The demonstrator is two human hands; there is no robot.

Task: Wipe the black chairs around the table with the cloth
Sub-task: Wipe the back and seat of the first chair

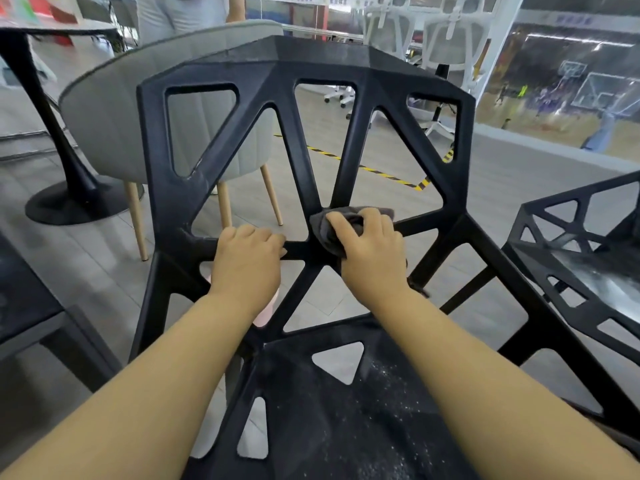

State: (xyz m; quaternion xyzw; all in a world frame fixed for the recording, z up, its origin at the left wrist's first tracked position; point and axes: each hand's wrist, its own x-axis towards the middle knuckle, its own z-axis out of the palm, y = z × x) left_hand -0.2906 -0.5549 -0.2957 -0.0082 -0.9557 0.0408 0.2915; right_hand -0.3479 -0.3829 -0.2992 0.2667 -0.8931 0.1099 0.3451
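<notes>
Pressing cloth [325, 234] onto black chair [311, 60] (right hand [372, 252]).

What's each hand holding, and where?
The right hand grips the bunched grey cloth, pressed on the back of the black chair; the left hand grips a crossbar there.

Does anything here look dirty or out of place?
Yes. Pale specks dot the near black chair's seat, and the second black chair shows a whitish smear on its seat. The right hand holds the cloth higher up, on the backrest.
</notes>
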